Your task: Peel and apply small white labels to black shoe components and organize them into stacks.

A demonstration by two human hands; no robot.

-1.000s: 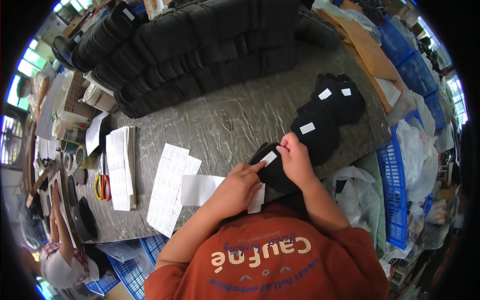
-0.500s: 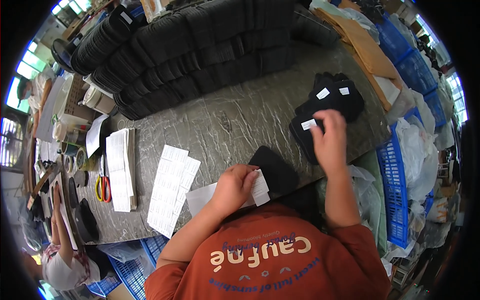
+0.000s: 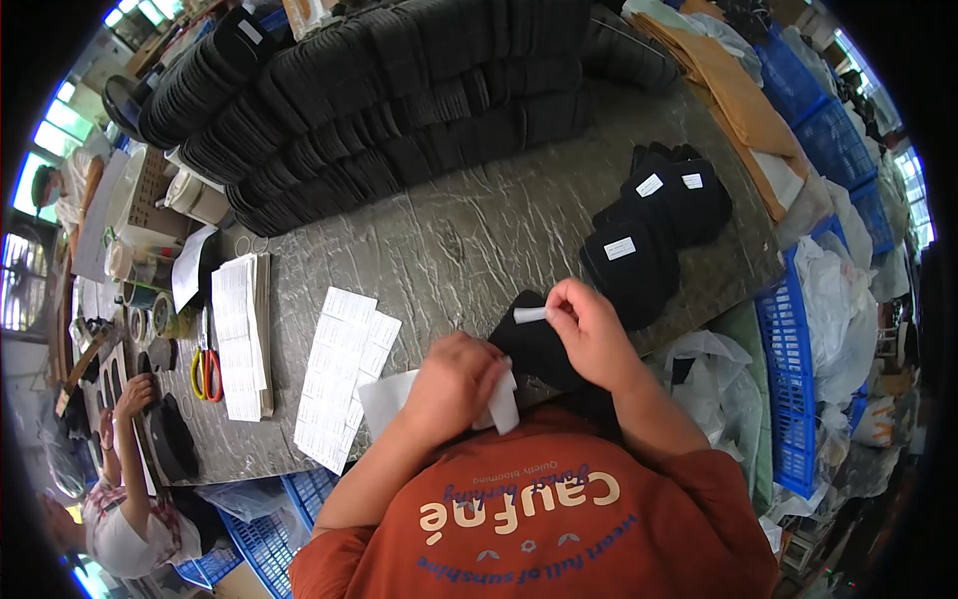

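My left hand [image 3: 451, 387] is closed on a white sticker sheet [image 3: 383, 401], whose other end curls out past my fingers near my shirt. Between thumb and fingertips of my right hand [image 3: 591, 334] is a small white sticker [image 3: 531, 314]. It is held over a black rounded pad [image 3: 535, 351] lying at the table's near edge, partly hidden by my hands. Beyond my right hand, several black pads [image 3: 651, 282] overlap in a loose pile, some with a white sticker on top.
Long rows of stacked black pads [image 3: 419, 110] line the table's far side. More sticker sheets [image 3: 344, 369], a paper stack [image 3: 239, 329] and scissors [image 3: 207, 374] lie left. Blue crates [image 3: 783, 379] with plastic bags stand right. A co-worker [image 3: 140, 519] is at lower left.
My right hand has come from the pad pile back toward my left hand and now pinches a sticker. The sheet's free end now curls downward. The co-worker's hand has moved.
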